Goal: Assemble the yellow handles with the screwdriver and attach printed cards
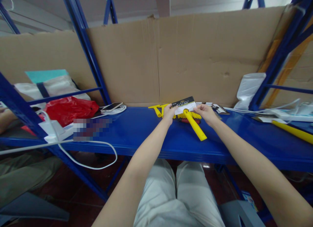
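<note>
Above the blue shelf, a black-and-white printed card (184, 104) is stretched between my two hands. My left hand (169, 113) pinches its left edge, and my right hand (205, 112) grips the lower right corner. A yellow plastic handle (196, 126) extends from the card's lower edge toward me; whether it is fixed to the card I cannot tell. Behind and beneath lie more yellow pieces (195, 115) and a red-and-black item (190, 121), partly hidden. Beyond my left hand are yellow T-shaped handles (157, 111).
On the left are a phone (111, 106) with coiled white cable, a red plastic bag (70, 109) and a white power strip (55, 130). A clear plastic bag (249, 90) leans at the right, near a yellow bar (293, 131). Cardboard (207, 51) walls the back.
</note>
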`<state>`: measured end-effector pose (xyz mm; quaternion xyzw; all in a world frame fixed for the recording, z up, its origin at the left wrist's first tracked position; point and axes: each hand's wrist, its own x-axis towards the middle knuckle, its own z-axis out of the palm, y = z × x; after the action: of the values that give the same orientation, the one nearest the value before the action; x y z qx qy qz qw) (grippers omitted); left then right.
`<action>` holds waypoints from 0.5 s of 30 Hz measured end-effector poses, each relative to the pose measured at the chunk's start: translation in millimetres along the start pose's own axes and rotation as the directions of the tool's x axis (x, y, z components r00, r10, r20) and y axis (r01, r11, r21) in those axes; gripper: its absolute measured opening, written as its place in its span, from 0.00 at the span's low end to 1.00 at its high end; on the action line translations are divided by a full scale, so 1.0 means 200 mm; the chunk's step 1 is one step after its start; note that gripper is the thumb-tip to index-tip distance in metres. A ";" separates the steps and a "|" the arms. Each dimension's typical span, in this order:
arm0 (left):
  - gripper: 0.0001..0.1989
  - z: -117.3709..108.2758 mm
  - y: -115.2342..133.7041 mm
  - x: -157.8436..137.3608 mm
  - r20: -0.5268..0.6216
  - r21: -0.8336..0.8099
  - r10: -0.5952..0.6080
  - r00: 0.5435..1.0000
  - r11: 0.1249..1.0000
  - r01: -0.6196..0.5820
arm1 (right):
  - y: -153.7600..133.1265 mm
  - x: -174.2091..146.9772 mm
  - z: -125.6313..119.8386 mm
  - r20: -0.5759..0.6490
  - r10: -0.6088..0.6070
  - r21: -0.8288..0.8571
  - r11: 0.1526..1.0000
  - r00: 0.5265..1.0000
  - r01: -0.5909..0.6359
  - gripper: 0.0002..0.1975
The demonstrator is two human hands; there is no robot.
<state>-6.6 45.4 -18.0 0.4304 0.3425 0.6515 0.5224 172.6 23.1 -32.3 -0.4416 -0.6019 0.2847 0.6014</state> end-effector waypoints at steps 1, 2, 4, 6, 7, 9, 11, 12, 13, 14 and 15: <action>0.08 0.00 0.00 0.00 -0.034 0.017 0.017 0.999 1.000 -0.016 | 0.00 0.00 0.00 0.007 -0.008 -0.035 0.999 1.000 0.008 0.16; 0.09 0.00 0.00 0.00 -0.067 0.031 0.026 0.997 0.999 -0.024 | 0.00 0.00 0.00 0.012 -0.024 -0.078 0.997 1.000 0.024 0.14; 0.10 -0.01 0.00 0.01 -0.121 0.045 0.030 0.992 0.999 -0.025 | 0.00 0.00 0.00 0.013 -0.079 -0.188 0.979 0.997 0.080 0.11; 0.11 -0.01 0.00 0.02 -0.157 0.049 0.016 0.987 0.999 -0.009 | 0.00 0.00 -0.01 0.025 -0.165 -0.320 0.933 0.986 0.164 0.09; 0.12 -0.02 0.00 0.02 -0.164 0.053 0.004 0.986 0.999 0.005 | 0.00 0.01 -0.02 0.036 -0.211 -0.384 0.900 0.977 0.209 0.07; 0.13 -0.02 0.00 0.02 -0.163 0.071 -0.020 0.986 0.997 0.032 | -0.01 0.01 -0.04 0.071 -0.290 -0.485 0.826 0.954 0.287 0.06; 0.15 -0.02 -0.01 0.02 -0.151 0.099 -0.038 0.988 0.994 0.053 | -0.01 0.01 -0.05 0.094 -0.338 -0.544 0.771 0.937 0.332 0.06; 0.15 -0.02 -0.01 0.02 -0.143 0.110 -0.045 0.989 0.992 0.061 | -0.01 0.02 -0.06 0.101 -0.349 -0.564 0.751 0.932 0.343 0.06; 0.16 -0.02 -0.01 0.02 -0.133 0.118 -0.050 0.990 0.991 0.066 | -0.01 0.02 -0.06 0.110 -0.354 -0.582 0.735 0.929 0.349 0.06; 0.16 -0.02 -0.01 0.02 -0.122 0.125 -0.055 0.991 0.990 0.071 | -0.01 0.02 -0.06 0.121 -0.352 -0.599 0.719 0.928 0.351 0.07; 0.15 -0.02 -0.01 0.02 -0.112 0.130 -0.064 0.992 0.988 0.079 | -0.01 0.02 -0.06 0.135 -0.344 -0.615 0.707 0.929 0.351 0.07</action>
<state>-9.9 49.3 -20.0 0.4163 0.4285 0.6301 0.4961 185.3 23.0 -28.1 -0.4940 -0.7371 -0.0485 0.4585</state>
